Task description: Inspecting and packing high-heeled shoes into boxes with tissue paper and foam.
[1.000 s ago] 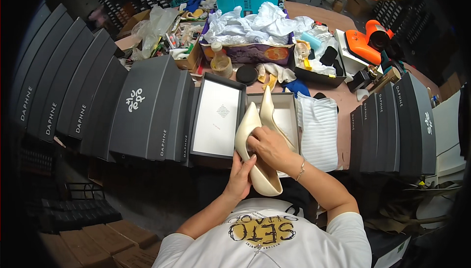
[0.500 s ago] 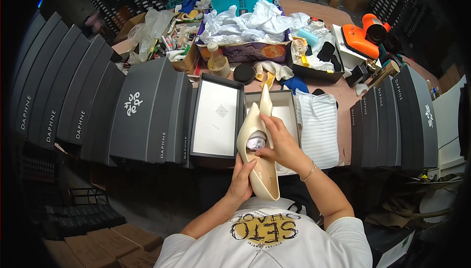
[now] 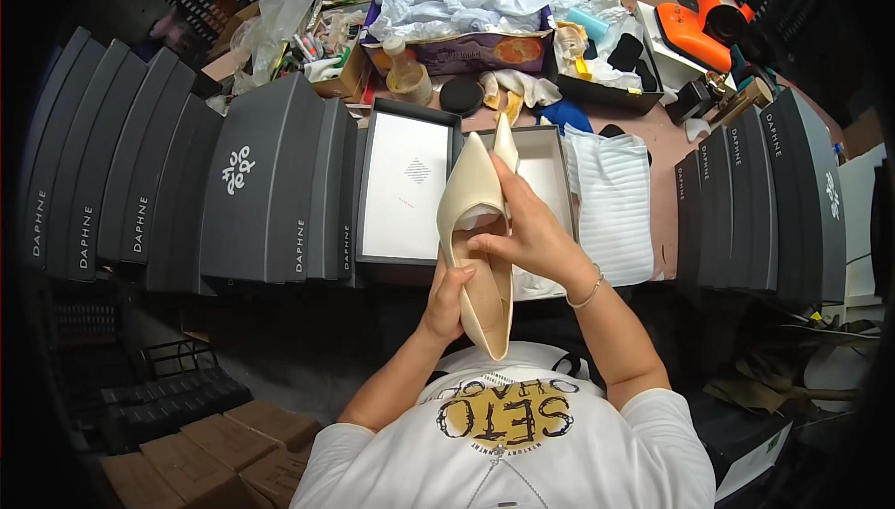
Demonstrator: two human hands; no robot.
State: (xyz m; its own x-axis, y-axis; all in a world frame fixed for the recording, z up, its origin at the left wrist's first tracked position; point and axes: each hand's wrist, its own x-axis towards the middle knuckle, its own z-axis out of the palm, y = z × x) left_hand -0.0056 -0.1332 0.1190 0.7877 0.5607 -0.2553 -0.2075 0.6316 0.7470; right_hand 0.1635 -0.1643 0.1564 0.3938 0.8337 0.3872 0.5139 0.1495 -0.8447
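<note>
A cream pointed-toe shoe (image 3: 474, 183) is held up in front of me, toe pointing away. Its heel is toward my body. My left hand (image 3: 446, 302) is closed round its left side near the heel, thumb over the edge. My right hand (image 3: 533, 229) grips its right side, with the thumb reaching into the opening. Some white stuffing (image 3: 480, 216) shows inside, below the toe. Just behind it rises the toe of a second cream shoe (image 3: 504, 144), mostly hidden by the first shoe and my right hand. Beneath them is an open shoe box (image 3: 557, 169).
A grey box lid (image 3: 406, 187) lies left of the shoe box, and a white ribbed pad (image 3: 611, 211) right of it. Dark shoe boxes (image 3: 256, 183) stand in rows on both sides. Farther back are a paper-filled purple carton (image 3: 457, 52), a bottle (image 3: 407, 80) and an orange device (image 3: 695, 34).
The white stuffing sits deeper toward the toe and less of it shows. Both hands and the shoe have shifted slightly, and the whole view has tilted a little downward.
</note>
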